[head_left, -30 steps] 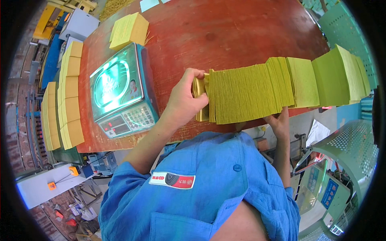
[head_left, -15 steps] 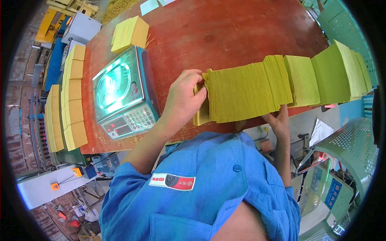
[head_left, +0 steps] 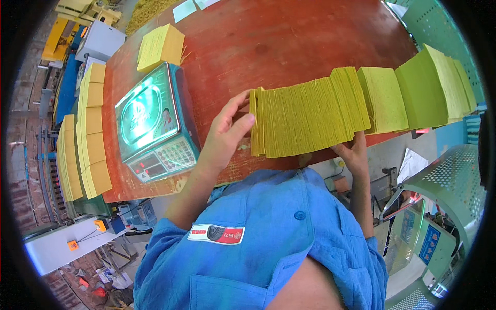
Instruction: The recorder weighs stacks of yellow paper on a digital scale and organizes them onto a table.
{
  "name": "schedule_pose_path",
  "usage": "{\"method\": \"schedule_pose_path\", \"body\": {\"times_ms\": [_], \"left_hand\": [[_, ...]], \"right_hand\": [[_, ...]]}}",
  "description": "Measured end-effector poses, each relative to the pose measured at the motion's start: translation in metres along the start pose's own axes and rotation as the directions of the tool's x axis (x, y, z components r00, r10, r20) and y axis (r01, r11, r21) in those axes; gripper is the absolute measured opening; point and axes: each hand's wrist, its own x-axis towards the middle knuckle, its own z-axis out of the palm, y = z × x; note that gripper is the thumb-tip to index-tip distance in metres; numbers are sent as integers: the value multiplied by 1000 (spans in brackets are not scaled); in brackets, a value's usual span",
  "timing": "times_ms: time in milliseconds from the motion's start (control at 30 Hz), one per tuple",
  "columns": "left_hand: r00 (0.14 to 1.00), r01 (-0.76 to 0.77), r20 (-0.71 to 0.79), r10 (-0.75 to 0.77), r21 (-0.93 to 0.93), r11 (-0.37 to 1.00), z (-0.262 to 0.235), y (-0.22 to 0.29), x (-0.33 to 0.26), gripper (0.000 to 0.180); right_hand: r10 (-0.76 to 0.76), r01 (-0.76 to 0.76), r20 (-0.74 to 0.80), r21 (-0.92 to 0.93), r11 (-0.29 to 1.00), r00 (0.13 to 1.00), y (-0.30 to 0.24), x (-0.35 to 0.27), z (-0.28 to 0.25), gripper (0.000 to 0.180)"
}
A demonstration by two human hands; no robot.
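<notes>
A long row of yellow paper sheets (head_left: pixel 310 116), standing on edge and packed face to face, lies along the near right part of the red table. At its left end is my left hand (head_left: pixel 227 132), thumb and fingers apart, the tips touching the end sheets. My right hand (head_left: pixel 355 155) is at the row's near lower edge, thumb stretched to the left and its other fingertips partly hidden by the paper. It appears to steady the row there. Further right, paler yellow-green blocks of paper (head_left: pixel 383 98) continue the line.
A scale (head_left: pixel 150 116) with a lit, shiny plate and keypad stands left of my left hand. Behind it sits a yellow paper block (head_left: pixel 161 46). More paper stacks (head_left: pixel 94 132) line the left edge of the red table (head_left: pixel 289 39). A green perforated guard (head_left: pixel 449 186) is at the right.
The end sheets that stood apart and tilted at the left now stand against the row. My left hand has loosened around them and shifted slightly left and down; my right hand stays nearly in place.
</notes>
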Motion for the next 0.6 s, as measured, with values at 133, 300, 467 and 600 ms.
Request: {"method": "schedule_pose_path", "body": {"times_ms": [133, 300, 467, 600], "left_hand": [[992, -126, 36, 122, 179, 976, 10, 7, 4, 53], [996, 52, 64, -63, 155, 986, 2, 7, 20, 46], [996, 91, -11, -91, -27, 995, -6, -1, 18, 27], [999, 8, 34, -10, 63, 998, 4, 4, 20, 23]], "right_hand": [[-7, 7, 9, -12, 1000, 1000, -3, 0, 0, 91], [19, -19, 6, 45, 999, 1000, -4, -1, 1, 89], [-3, 2, 5, 93, 996, 1000, -4, -1, 4, 89], [-5, 5, 2, 42, 999, 1000, -2, -2, 1, 89]]}}
